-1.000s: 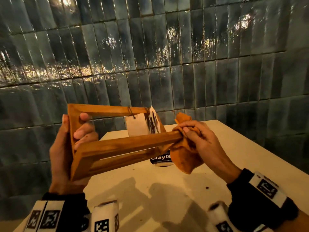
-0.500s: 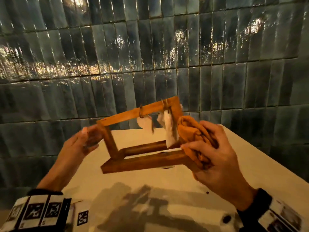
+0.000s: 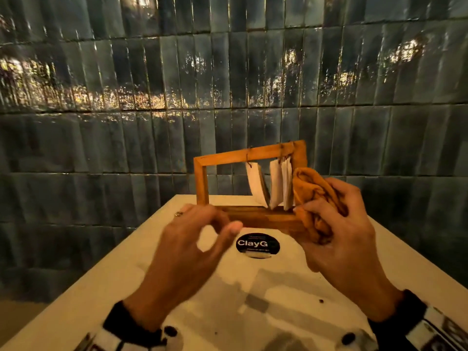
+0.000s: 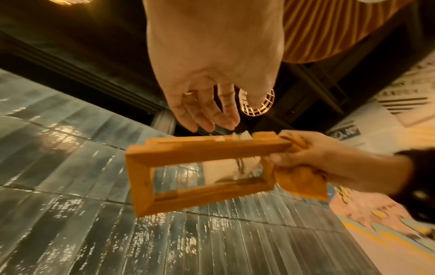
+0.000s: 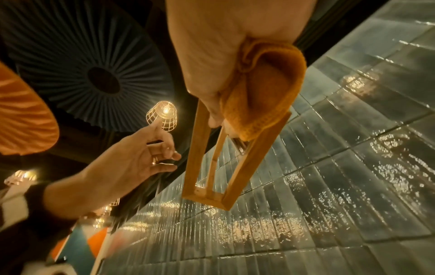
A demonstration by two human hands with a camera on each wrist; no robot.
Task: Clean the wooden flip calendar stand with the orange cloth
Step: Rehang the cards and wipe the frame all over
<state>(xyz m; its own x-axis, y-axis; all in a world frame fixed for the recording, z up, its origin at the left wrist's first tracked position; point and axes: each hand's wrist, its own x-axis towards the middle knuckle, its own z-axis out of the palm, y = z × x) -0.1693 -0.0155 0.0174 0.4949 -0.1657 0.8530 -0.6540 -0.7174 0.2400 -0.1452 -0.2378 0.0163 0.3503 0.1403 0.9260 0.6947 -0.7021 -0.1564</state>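
- Judging from how things lie, the cleaning is under way rather than finished: the orange cloth (image 3: 316,206) is bunched against one end of the wooden flip calendar stand (image 3: 250,188), and nothing in the views shows which bars are already wiped.
- The right hand (image 3: 339,224) is gripping the cloth and, through it, the stand's end, fingers curled round both, so the stand is hanging in the air above the surface (image 3: 278,295).
- The left hand (image 3: 192,239) is hovering just beside the stand's free end, fingers loosely spread and holding nothing.
- The stand is stretching away from the right hand towards the left one, its paper cards (image 3: 276,186) dangling close to the cloth.
- The free end and long bars probably remain to be wiped.
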